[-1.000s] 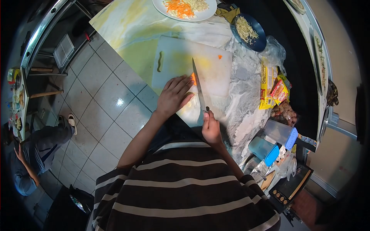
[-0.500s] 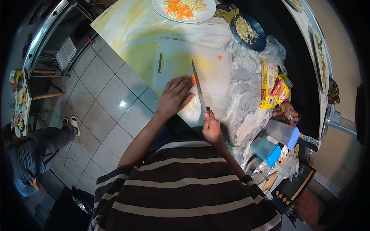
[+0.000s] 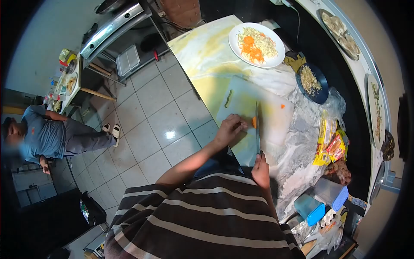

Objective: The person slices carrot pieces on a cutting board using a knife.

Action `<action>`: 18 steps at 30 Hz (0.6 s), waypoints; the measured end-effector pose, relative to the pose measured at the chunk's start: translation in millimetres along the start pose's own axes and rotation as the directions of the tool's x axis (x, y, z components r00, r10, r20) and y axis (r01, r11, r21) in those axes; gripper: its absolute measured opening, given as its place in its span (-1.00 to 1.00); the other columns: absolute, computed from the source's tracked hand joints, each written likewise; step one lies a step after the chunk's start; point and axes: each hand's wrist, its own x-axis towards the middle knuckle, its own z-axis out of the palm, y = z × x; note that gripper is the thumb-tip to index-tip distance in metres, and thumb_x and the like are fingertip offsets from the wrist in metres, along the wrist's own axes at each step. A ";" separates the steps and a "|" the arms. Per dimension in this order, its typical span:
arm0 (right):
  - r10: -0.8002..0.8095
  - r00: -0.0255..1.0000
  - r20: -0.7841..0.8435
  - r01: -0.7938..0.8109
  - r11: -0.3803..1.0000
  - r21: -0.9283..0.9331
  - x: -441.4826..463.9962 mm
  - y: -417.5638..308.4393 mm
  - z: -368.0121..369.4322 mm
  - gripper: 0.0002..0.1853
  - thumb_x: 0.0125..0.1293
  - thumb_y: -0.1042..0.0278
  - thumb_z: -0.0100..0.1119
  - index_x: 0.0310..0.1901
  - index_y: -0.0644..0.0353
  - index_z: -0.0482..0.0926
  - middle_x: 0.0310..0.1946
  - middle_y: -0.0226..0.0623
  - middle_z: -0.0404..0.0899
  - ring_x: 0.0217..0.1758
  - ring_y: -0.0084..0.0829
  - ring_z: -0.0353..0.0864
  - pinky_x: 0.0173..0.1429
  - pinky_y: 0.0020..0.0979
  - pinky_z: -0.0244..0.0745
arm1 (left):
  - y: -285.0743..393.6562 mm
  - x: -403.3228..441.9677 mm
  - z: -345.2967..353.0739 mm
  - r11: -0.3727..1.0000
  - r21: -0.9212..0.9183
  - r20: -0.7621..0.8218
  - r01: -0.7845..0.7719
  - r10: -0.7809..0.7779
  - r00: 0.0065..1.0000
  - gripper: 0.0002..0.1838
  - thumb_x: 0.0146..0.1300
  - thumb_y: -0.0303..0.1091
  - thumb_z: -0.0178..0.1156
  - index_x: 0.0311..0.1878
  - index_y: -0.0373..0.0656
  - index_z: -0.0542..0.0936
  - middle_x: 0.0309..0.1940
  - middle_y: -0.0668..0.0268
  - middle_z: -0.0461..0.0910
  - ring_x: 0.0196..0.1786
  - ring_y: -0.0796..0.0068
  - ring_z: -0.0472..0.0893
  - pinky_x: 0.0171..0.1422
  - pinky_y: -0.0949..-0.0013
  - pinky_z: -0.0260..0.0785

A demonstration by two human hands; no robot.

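Observation:
My right hand [image 3: 260, 169] is closed round the handle of a knife [image 3: 258, 129], whose blade points away from me over the white cutting board [image 3: 276, 125]. A piece of carrot [image 3: 254, 122] lies against the blade's left side. Just left of it is my left hand [image 3: 232, 128], its fingers curled and drawn together; whether they hold anything is hidden. A small orange bit [image 3: 283, 106] rests on the board's right part. Beyond the board, a white plate [image 3: 276, 59] bears shredded carrot and pale shreds.
A dark bowl [image 3: 322, 93] of sprouts, a plastic bag [image 3: 334, 105], yellow packets [image 3: 323, 140] and blue-lidded containers [image 3: 316, 214] line the counter's right side. At the left, a person [image 3: 47, 131] in a blue shirt stands on the tiled floor by a side table [image 3: 77, 82].
The view has swung, so the counter appears lower and further right. My left hand has drawn back slightly from the carrot, its fingers more curled. The knife stays in my right hand.

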 end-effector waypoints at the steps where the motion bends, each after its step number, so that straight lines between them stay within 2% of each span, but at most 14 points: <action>1: 0.017 0.999 0.033 -0.017 1.000 0.015 0.8 -4.8 -4.0 -0.66 0.55 0.27 -0.18 0.14 0.38 0.38 -0.23 0.35 0.55 -0.19 0.32 0.56 -0.19 0.08 0.43 | 0.9 0.1 -1.4 1.000 0.009 -0.002 -0.013 0.013 1.000 -0.91 0.19 -0.48 0.31 -0.27 -0.23 0.60 -0.40 0.20 0.54 -0.22 0.17 0.55 -0.09 0.22 0.41; 3: -0.007 1.000 0.002 0.007 1.000 0.010 0.9 -4.2 -2.1 -0.66 0.55 0.26 -0.18 0.11 0.38 0.38 -0.24 0.35 0.55 -0.18 0.32 0.56 -0.18 0.10 0.42 | 4.0 -1.1 -1.4 0.981 -0.033 0.052 0.192 -0.190 0.980 -0.89 0.24 -0.43 0.29 -0.27 -0.24 0.58 -0.39 0.20 0.54 -0.24 0.18 0.54 -0.13 0.26 0.39; 4: -0.019 1.000 -0.022 0.019 1.000 -0.004 0.5 -3.5 -2.7 -0.67 0.55 0.26 -0.18 0.09 0.38 0.39 -0.24 0.36 0.54 -0.17 0.33 0.55 -0.17 0.11 0.42 | 5.2 -0.3 0.3 0.983 -0.035 0.060 0.182 -0.179 0.982 -0.89 0.24 -0.43 0.29 -0.27 -0.24 0.58 -0.39 0.20 0.54 -0.24 0.18 0.54 -0.13 0.26 0.39; 6: -0.004 1.000 -0.006 0.004 1.000 0.002 1.2 -4.5 -5.4 -0.66 0.56 0.24 -0.18 0.08 0.38 0.39 -0.25 0.36 0.54 -0.17 0.33 0.55 -0.16 0.12 0.42 | 6.6 0.5 2.3 0.998 0.028 -0.003 0.055 -0.055 0.998 -0.85 0.28 -0.39 0.28 -0.29 -0.28 0.55 -0.42 0.17 0.51 -0.29 0.18 0.50 -0.15 0.23 0.39; 13: 0.003 1.000 0.019 -0.002 0.999 -0.033 2.2 -0.5 -6.7 -0.63 0.56 0.17 -0.20 0.06 0.38 0.38 -0.24 0.37 0.53 -0.15 0.34 0.54 -0.11 0.15 0.41 | 5.0 1.2 8.0 0.986 0.165 0.029 0.016 -0.021 0.999 -0.86 0.30 -0.39 0.22 -0.28 -0.27 0.52 -0.38 0.15 0.47 -0.24 0.10 0.46 -0.11 0.15 0.34; 15: 0.008 1.000 0.023 -0.007 1.000 -0.021 2.5 -2.0 -8.7 -0.63 0.56 0.17 -0.19 0.05 0.37 0.38 -0.24 0.36 0.53 -0.15 0.34 0.54 -0.11 0.16 0.41 | 7.1 -2.3 12.5 0.949 0.309 -0.012 -0.066 0.073 0.997 -0.88 0.31 -0.42 0.19 -0.26 -0.28 0.51 -0.31 0.14 0.46 -0.20 0.06 0.45 -0.09 0.13 0.33; 18: 0.009 0.999 0.032 -0.008 1.000 -0.013 0.8 -0.6 -8.8 -0.64 0.56 0.17 -0.19 0.02 0.36 0.39 -0.24 0.35 0.54 -0.17 0.33 0.54 -0.13 0.17 0.40 | 5.4 -2.4 14.9 0.970 0.233 -0.053 -0.062 0.077 0.996 -0.88 0.31 -0.42 0.18 -0.20 -0.27 0.51 -0.24 0.12 0.47 -0.16 0.05 0.46 -0.06 0.11 0.35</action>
